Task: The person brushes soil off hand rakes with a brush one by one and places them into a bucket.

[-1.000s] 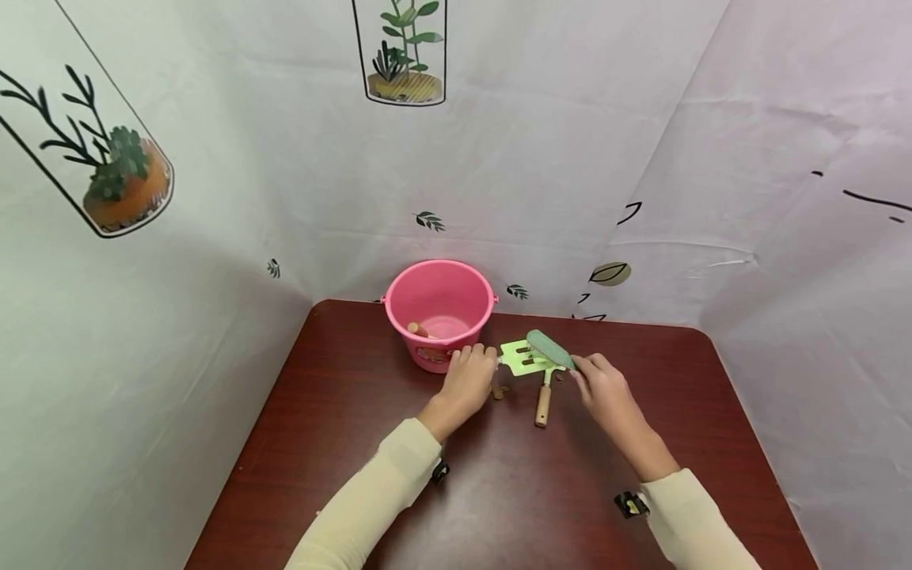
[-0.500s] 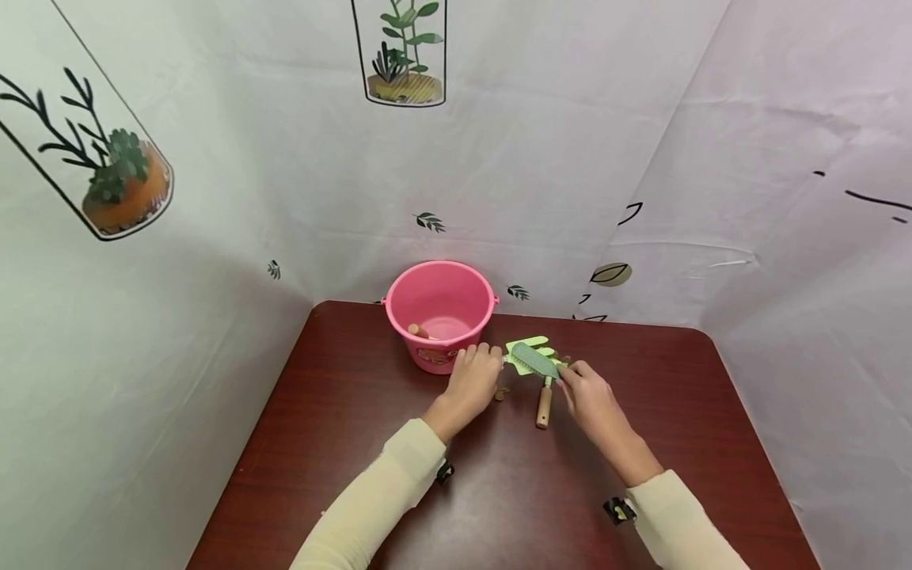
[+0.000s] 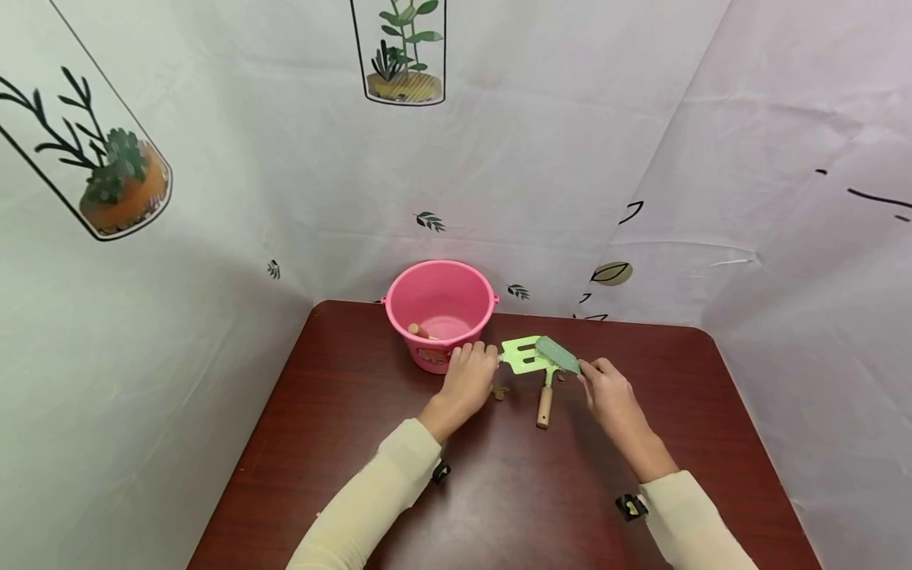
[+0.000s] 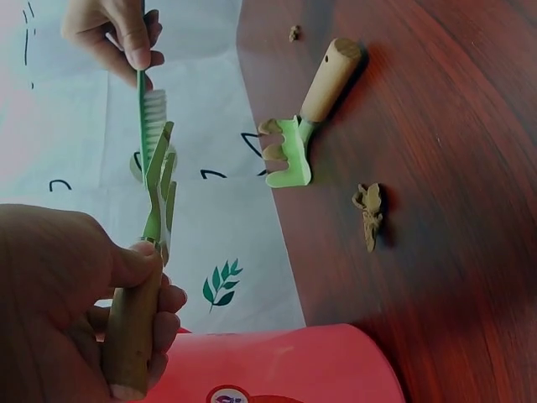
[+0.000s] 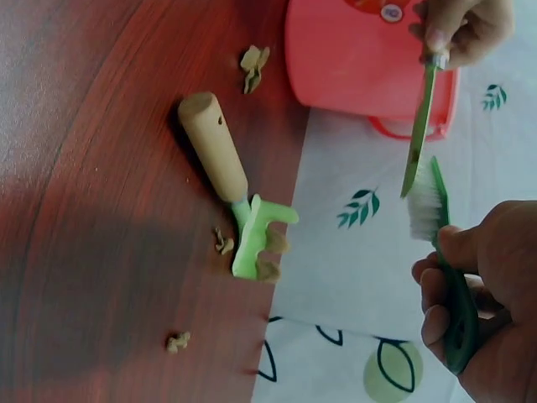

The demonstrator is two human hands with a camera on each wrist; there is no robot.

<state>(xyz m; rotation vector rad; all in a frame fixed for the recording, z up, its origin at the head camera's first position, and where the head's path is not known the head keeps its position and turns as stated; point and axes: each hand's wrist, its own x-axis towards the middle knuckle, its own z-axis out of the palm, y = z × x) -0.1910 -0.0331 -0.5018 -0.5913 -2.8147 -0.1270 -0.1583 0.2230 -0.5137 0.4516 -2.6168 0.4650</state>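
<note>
My left hand (image 3: 470, 376) grips the wooden handle of a small garden fork (image 4: 132, 336), its light green slotted head (image 3: 516, 358) held out to the right above the table. The right hand (image 3: 614, 400) holds a green scrubbing brush (image 3: 557, 355) by its handle. In the right wrist view the brush's white bristles (image 5: 425, 206) meet the end of the fork's tines. Below them a light green hand rake (image 5: 216, 151) with a wooden handle lies on the table, brown clumps (image 5: 268, 270) stuck on its prongs.
A pink bucket (image 3: 435, 289) stands at the back, just beyond the left hand, with a wooden handle (image 3: 416, 329) inside. Brown crumbs (image 4: 369, 214) lie on the dark red table (image 3: 499, 507). Patterned white cloth (image 3: 541, 158) hangs behind and at the sides.
The right hand swept the brush left across the fork's head, then drew it back right to the tine ends. The fork tilted and returned nearly to its earlier position. The rake and bucket stay put.
</note>
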